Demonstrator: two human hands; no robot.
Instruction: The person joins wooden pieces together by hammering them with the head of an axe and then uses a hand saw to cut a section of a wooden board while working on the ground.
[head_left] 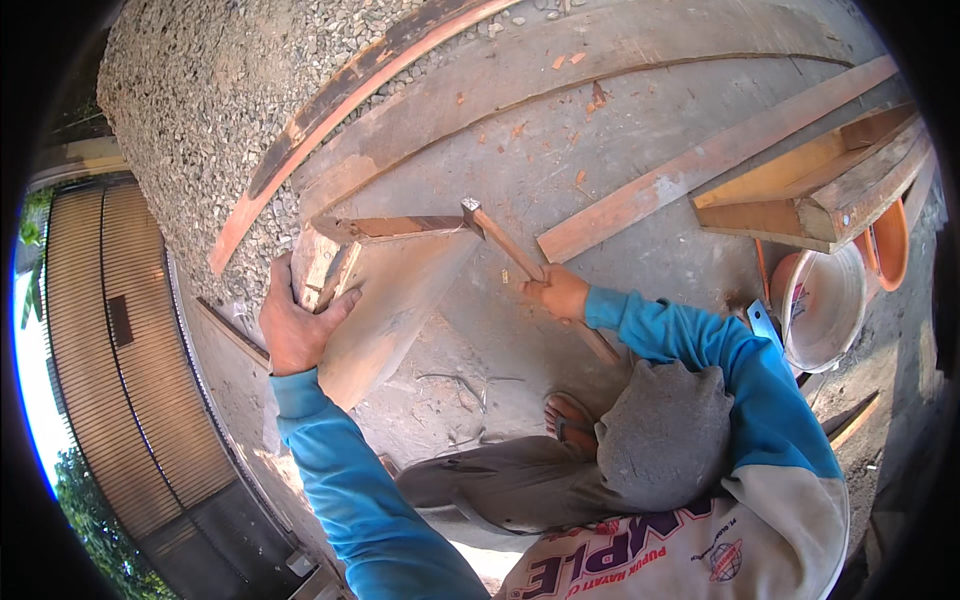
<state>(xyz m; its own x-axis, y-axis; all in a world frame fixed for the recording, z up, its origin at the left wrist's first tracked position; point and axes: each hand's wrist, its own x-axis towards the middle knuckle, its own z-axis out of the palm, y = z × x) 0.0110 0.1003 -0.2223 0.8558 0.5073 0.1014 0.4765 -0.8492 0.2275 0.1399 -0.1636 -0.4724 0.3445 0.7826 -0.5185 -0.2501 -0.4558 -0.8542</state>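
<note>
Wooden and worn, the hammer (520,258) sits in the closed right hand (558,294), handle slanting up and left from that hand to the metal head (472,211), which meets the near end of a thin reddish strip (395,227). That strip runs left along the top edge of a tilted board (385,300) standing on the concrete floor (520,160). Left hand (300,325) clamps the board's left edge, so the strip's far end lies nearer it.
</note>
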